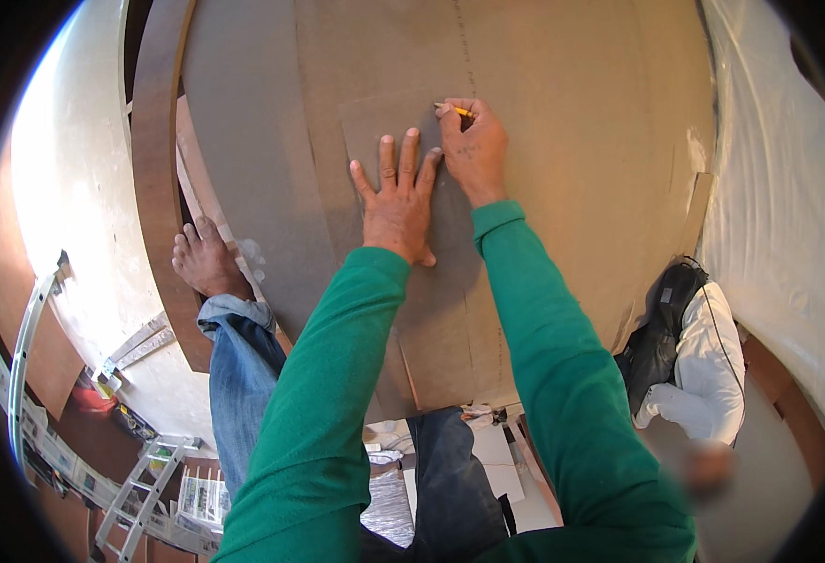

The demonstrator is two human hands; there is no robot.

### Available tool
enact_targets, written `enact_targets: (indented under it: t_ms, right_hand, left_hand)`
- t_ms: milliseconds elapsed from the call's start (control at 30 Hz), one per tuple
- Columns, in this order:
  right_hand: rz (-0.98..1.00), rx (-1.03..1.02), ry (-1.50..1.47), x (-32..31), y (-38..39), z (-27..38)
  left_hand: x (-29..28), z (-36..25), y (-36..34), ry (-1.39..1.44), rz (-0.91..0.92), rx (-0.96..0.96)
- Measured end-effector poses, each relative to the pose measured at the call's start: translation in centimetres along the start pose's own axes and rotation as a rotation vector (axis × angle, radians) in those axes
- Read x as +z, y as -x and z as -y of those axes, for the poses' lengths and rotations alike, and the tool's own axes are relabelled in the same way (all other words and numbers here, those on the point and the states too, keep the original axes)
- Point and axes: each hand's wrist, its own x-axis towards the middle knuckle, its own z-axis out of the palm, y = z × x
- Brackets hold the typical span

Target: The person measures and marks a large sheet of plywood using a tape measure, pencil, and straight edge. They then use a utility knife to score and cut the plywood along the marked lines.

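My left hand (397,202) lies flat on a large grey-brown board (572,188), its fingers spread and holding nothing. Just right of its fingertips, my right hand (473,150) pinches a short yellow pencil (463,113). The pencil's dark tip points left and is at the board's surface, though I cannot tell whether it touches. Faint straight lines run over the board around my left hand, and a row of small dark marks runs down it beyond my right hand. Green sleeves cover both my forearms.
A bare foot (211,261) below a rolled jeans leg rests at the board's left side, beside a curved-looking brown plank (164,178). Ladders (140,497) stand lower left. At the lower right is a person in white (708,366) with a black bag. Plastic sheeting (774,169) hangs right.
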Motion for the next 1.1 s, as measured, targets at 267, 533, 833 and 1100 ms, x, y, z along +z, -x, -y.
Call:
enact_targets:
  t_ms: [267,533,833,1100]
  right_hand:
    - [0.002,-0.021,-0.044,0.6,-1.6,0.5]
    - [0.352,0.004,-0.082,-0.6,-4.6,3.3]
    - [0.545,-0.048,0.108,5.7,-4.0,5.5]
    - [0.559,-0.105,0.118,6.3,-4.3,5.2]
  left_hand:
    - [0.1,0.3,0.1,0.062,-0.024,0.048]
    - [0.5,0.6,0.2,0.093,-0.061,0.06]
    - [0.9,0.9,0.2,0.049,-0.06,0.067]
    - [0.8,0.9,0.3,0.027,-0.08,0.074]
